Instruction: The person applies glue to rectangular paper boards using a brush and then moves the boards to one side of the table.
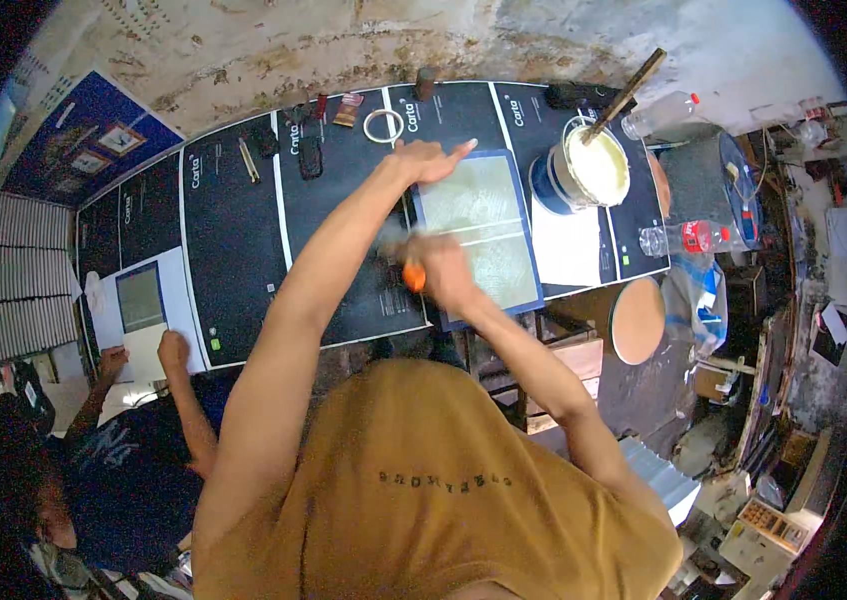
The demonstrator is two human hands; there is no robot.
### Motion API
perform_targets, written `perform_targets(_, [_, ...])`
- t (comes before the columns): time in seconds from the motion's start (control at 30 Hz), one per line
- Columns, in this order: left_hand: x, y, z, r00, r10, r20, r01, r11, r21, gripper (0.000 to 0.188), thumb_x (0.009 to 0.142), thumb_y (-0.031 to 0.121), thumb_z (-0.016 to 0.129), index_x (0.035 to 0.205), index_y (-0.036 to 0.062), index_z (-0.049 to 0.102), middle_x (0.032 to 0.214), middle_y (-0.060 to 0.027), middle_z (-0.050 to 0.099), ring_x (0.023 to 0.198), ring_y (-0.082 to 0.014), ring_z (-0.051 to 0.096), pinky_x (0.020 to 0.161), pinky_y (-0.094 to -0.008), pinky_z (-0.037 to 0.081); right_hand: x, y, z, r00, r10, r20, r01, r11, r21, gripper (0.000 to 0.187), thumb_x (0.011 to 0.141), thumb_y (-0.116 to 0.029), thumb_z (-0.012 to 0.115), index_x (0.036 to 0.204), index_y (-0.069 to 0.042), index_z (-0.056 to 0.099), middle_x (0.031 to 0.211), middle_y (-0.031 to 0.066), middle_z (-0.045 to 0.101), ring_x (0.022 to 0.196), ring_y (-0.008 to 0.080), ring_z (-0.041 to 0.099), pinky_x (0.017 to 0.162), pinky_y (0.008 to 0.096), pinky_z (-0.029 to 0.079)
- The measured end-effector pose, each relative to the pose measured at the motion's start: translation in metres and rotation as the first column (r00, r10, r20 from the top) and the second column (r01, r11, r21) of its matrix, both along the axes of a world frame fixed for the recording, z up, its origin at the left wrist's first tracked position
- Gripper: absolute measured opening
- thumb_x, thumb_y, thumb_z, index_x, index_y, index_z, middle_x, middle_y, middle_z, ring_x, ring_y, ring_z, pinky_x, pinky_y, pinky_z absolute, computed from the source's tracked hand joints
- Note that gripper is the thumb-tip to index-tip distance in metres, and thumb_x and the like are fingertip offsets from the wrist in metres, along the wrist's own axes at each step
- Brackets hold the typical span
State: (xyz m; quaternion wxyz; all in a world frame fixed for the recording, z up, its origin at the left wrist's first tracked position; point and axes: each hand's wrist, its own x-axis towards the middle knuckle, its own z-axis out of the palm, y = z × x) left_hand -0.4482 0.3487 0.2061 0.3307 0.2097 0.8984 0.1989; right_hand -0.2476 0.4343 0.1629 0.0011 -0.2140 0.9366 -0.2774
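Note:
In front of me lies a flat panel with a dark blue border and a pale, wet-looking, streaked face; a lighter band crosses its middle. My left hand rests on its far left corner, fingers stretched out. Over the panel's left edge, my right hand is closed around an orange-handled tool. Motion blur hides the tool's working end, so its kind is unclear. Right of the panel, a bucket holds creamy white paste, with a long wooden stick leaning out of it.
Black printed sheets cover the table. A tape roll lies beyond my left hand. Plastic bottles stand at the right. Below the table's right end is a round brown-topped drum. At left, a co-worker's hands handle a similar panel.

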Motion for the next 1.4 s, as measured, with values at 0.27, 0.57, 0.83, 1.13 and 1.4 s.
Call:
perform_targets(0.27, [0.013, -0.006, -0.003, 0.997, 0.033, -0.064, -0.033, 0.999, 0.000, 0.111, 0.089, 0.083, 0.006, 0.131, -0.0044, 0.060, 0.139, -0.0260, 0.055, 0.135, -0.0409, 0.048, 0.117, -0.0608, 0.023, 0.001, 0.042, 0.044, 0.877, -0.275, -0.394, 0.183, 0.949, -0.255, 0.034, 0.081, -0.013, 0.059, 0.112, -0.009, 0.071, 0.095, 0.0152, 0.070, 0.085, 0.0358, 0.064, 0.078, 0.0454, 0.049])
perform_targets(0.57, [0.017, 0.001, -0.013, 0.996, 0.077, -0.039, -0.078, 0.996, -0.031, 0.103, 0.092, 0.080, 0.007, 0.136, 0.0015, 0.058, 0.148, -0.0213, 0.048, 0.142, -0.0409, 0.039, 0.117, -0.0657, 0.015, 0.061, 0.045, 0.069, 0.976, 0.189, 0.106, -0.184, 0.981, -0.058, 0.031, 0.082, -0.014, 0.061, 0.111, -0.010, 0.072, 0.110, 0.0128, 0.071, 0.106, 0.0337, 0.065, 0.092, 0.0440, 0.049])
perform_targets(0.83, [0.014, 0.011, -0.008, 0.991, 0.043, -0.130, -0.052, 0.996, -0.071, 0.102, 0.093, 0.079, 0.017, 0.124, -0.0060, 0.064, 0.135, -0.0246, 0.059, 0.129, -0.0430, 0.054, 0.109, -0.0599, 0.036, 0.046, 0.053, 0.002, 0.974, -0.005, -0.228, 0.018, 0.998, 0.054, 0.026, 0.085, -0.016, 0.056, 0.107, -0.016, 0.070, 0.102, 0.0085, 0.068, 0.097, 0.0282, 0.064, 0.088, 0.0467, 0.042])
perform_targets(1.13, [0.039, 0.015, -0.010, 0.931, -0.177, -0.320, 0.089, 0.958, -0.272, 0.074, 0.063, 0.048, 0.091, 0.119, 0.0051, 0.068, 0.131, -0.0094, 0.065, 0.119, -0.0309, 0.064, 0.104, -0.0617, 0.042, 0.043, 0.078, 0.048, 0.959, -0.137, -0.247, 0.135, 0.991, -0.025, 0.040, 0.087, -0.012, 0.053, 0.124, -0.017, 0.066, 0.120, 0.0098, 0.064, 0.113, 0.0285, 0.059, 0.095, 0.0495, 0.040])
perform_targets(1.4, [0.039, 0.014, -0.023, 0.923, -0.122, -0.365, 0.027, 0.967, -0.254, 0.068, 0.057, 0.045, 0.094, 0.114, 0.0151, 0.072, 0.121, -0.0085, 0.069, 0.117, -0.0328, 0.064, 0.096, -0.0685, 0.044, 0.138, 0.079, 0.083, 0.973, 0.206, 0.104, -0.224, 0.952, 0.209, 0.037, 0.088, -0.014, 0.053, 0.122, -0.019, 0.066, 0.110, 0.0077, 0.065, 0.106, 0.0260, 0.062, 0.093, 0.0463, 0.042])
